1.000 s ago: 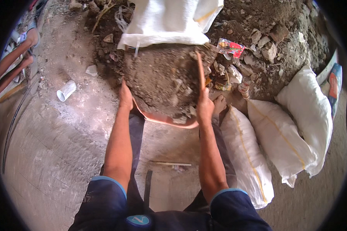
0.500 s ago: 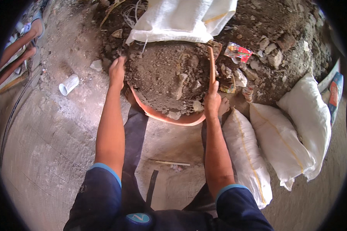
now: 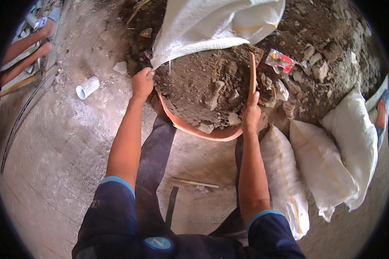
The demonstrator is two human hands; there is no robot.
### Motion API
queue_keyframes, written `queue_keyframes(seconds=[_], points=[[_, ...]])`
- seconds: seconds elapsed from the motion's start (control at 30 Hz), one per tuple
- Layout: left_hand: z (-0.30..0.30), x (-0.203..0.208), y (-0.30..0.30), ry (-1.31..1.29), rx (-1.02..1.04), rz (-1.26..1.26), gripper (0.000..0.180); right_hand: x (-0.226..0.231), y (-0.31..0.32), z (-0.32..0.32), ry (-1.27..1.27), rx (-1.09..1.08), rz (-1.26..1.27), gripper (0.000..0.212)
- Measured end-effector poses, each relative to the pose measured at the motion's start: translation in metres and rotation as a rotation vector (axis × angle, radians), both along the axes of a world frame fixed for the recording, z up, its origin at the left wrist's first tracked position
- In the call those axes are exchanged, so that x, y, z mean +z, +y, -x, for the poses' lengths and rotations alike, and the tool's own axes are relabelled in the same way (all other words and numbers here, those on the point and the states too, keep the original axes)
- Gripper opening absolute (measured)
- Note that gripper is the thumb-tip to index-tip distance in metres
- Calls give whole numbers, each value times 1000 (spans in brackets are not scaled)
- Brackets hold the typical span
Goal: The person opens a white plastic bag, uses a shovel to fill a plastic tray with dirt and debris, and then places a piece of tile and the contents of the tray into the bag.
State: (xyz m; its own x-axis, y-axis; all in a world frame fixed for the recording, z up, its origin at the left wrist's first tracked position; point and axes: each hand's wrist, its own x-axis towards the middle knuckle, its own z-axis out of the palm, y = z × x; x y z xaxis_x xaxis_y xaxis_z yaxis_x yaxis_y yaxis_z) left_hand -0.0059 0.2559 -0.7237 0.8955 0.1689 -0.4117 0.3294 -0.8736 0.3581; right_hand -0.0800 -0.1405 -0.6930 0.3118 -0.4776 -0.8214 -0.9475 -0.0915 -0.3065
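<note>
An orange-red tub (image 3: 214, 135) full of dark soil and rubble (image 3: 192, 82) stands on the ground between my legs. My left hand (image 3: 142, 84) is closed on the near left corner of a white woven sack (image 3: 203, 23), beside the tub's left side. The sack's open edge lies over the far part of the soil. With my right hand (image 3: 251, 114) I grip the tub's raised right rim, the fingers wrapped round it and partly hidden.
Filled white sacks (image 3: 285, 181) lean together at the right. Loose rubble (image 3: 320, 60) and a red wrapper (image 3: 281, 61) lie beyond. At left are a white cup (image 3: 87, 88), a black cable (image 3: 19, 114) and another person's legs (image 3: 28, 45). A thin stick (image 3: 196, 183) lies nearer me.
My left hand has moved from the tub's left edge onto the sack's corner and closed on it. That corner is drawn toward me. My right hand keeps its grip on the rim.
</note>
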Motion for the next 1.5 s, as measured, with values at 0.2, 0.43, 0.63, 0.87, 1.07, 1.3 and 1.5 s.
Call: queue_keyframes(seconds=[0.2,0.43,0.63,0.87,1.07,1.3,1.5], points=[[-37,65,-81,-423,-95,46,40,1,4,-1,16,87,49,90],[-125,43,-191,-342,-458,145,42,14,-35,-22,-472,344,188,41],[-171,49,-243,285,-586,-13,46,-43,-79,-78,-582,-447,-585,55],[-157,39,-245,190,-543,382,50,-20,-19,-109,-582,-177,-439,51],[-148,66,-264,122,-591,425,29,-24,-11,-98,-584,67,-248,43],[-119,94,-295,130,-898,137,16,-11,-1,-88,-666,13,-408,35],[-82,109,-298,74,-973,204,17,2,-5,-80,-596,40,-444,25]])
